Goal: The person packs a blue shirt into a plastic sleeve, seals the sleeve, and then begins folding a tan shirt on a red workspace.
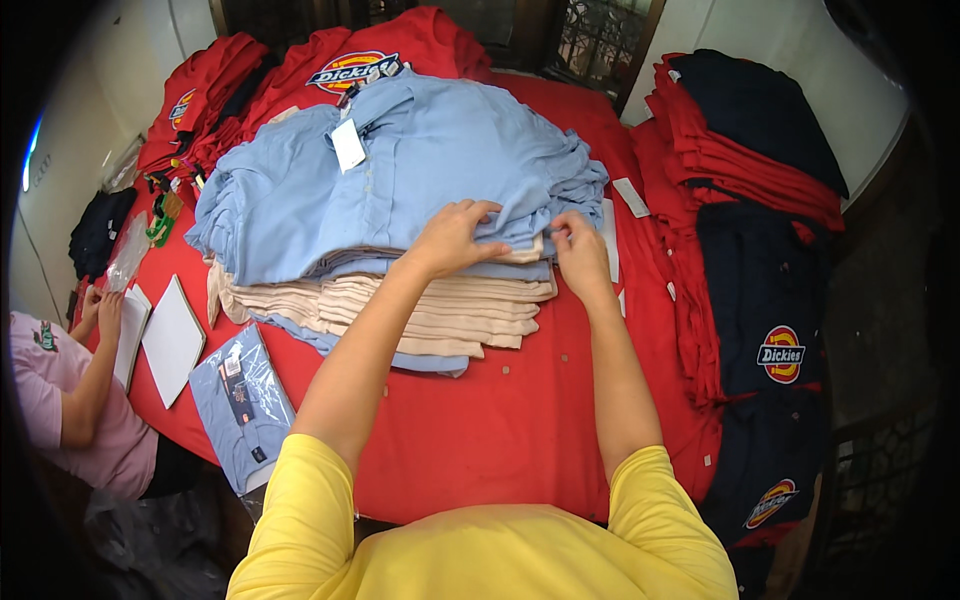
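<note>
A light blue button-front shirt [385, 215] lies spread on top of a tall pile, with a white tag hanging at its collar. Over the shirt's lower right part rests my left hand [455, 240], its thumb and fingers apart. At the right corner my right hand [583, 258] has its fingers closed on the shirt's edge; the fingertips are partly hidden in the cloth. Beneath lie several folded cream garments [400, 310], with more blue cloth between and under them.
A red cloth [450, 440] covers the table. A bagged blue shirt [240, 395] and white boards [173, 338] lie left, near a person [85, 400] in pink handling a board. Red and navy garment stacks stand at the back left and along the right [765, 290].
</note>
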`<state>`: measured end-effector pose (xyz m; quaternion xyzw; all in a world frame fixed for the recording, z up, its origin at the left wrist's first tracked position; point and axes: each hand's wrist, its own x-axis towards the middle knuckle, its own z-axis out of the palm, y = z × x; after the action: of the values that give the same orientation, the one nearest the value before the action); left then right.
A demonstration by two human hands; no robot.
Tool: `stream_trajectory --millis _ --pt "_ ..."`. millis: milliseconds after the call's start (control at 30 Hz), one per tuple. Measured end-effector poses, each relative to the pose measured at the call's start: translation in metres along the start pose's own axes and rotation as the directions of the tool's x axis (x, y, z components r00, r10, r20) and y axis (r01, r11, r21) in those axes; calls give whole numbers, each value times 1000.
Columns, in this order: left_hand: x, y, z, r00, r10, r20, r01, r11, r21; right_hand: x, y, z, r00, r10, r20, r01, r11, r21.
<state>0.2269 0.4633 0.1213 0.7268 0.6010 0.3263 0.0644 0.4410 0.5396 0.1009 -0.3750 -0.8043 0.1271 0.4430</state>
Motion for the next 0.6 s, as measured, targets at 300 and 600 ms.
stream_trajectory --millis 300,600 --pt "-4 7 15 1000 30 9 -30 995 93 11 -19 -14 997 35 66 -39 997 61" --pt "-3 16 13 999 26 24 -30 989 146 -1 2 -2 991 56 124 -62 997 44"
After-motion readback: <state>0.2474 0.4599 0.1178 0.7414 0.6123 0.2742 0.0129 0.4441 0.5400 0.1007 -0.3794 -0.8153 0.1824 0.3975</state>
